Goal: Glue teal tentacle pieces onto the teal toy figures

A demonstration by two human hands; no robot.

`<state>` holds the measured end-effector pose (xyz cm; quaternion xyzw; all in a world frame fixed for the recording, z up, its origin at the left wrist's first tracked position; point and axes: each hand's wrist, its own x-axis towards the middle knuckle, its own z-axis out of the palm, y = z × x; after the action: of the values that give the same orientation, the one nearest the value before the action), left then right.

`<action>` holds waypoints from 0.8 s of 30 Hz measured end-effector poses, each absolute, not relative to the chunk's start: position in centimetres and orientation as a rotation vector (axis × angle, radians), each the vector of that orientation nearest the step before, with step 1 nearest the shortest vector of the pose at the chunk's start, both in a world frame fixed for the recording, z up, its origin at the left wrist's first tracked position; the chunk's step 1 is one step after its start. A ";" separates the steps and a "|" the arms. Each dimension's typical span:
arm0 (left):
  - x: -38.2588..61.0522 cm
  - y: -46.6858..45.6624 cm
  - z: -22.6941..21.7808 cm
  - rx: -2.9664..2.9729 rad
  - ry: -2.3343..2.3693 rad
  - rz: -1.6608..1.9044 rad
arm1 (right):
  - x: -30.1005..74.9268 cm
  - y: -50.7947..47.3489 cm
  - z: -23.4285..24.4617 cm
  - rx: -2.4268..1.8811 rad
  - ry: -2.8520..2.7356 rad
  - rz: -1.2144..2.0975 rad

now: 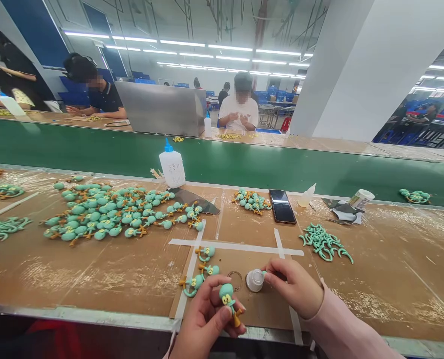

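Gripping a teal clay figure (225,294) low over the bench edge, the left hand (203,321) curls its fingers and thumb around the body, with the orange-brown limbs poking out below, so the yellow-eyed face turns up toward the head camera, seemingly for a close look. The right hand (293,289), in a pink sleeve (330,324), pinches a small translucent pot (255,280) between thumb and fingertips, just beside a thin metal ring (236,280) lying on the cardboard. Both hands work at the lower centre of the frame, over a square marked out in white tape (237,245), apparently a set working spot; three more figures (210,269) lie inside it, within easy reach. Farther out, a large heap of figures (110,212) spreads at the left, curled teal strips (324,243) lie at the right, and a blue-nozzled squeeze bottle (171,167) stands near the green conveyor belt (222,162), handy to both hands.
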<state>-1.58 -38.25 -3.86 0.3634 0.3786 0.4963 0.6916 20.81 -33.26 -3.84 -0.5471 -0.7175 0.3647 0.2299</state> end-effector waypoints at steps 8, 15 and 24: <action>-1.5 -38.3 -3.7 0.824 0.825 1.136 | 21.7 -34.1 -3.1 -1.499 -1.934 0.852; -0.9 -37.9 -2.8 0.820 0.787 1.121 | 19.2 -37.1 -0.2 -1.209 -1.580 1.063; -0.3 -37.9 -2.6 0.896 0.871 1.141 | 15.9 -38.2 -0.8 -1.097 -1.311 1.214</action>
<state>-0.35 -37.88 -2.58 0.3964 0.3856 0.5049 0.6628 15.87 -38.17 -0.81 -0.4533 -0.5420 0.5018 0.4990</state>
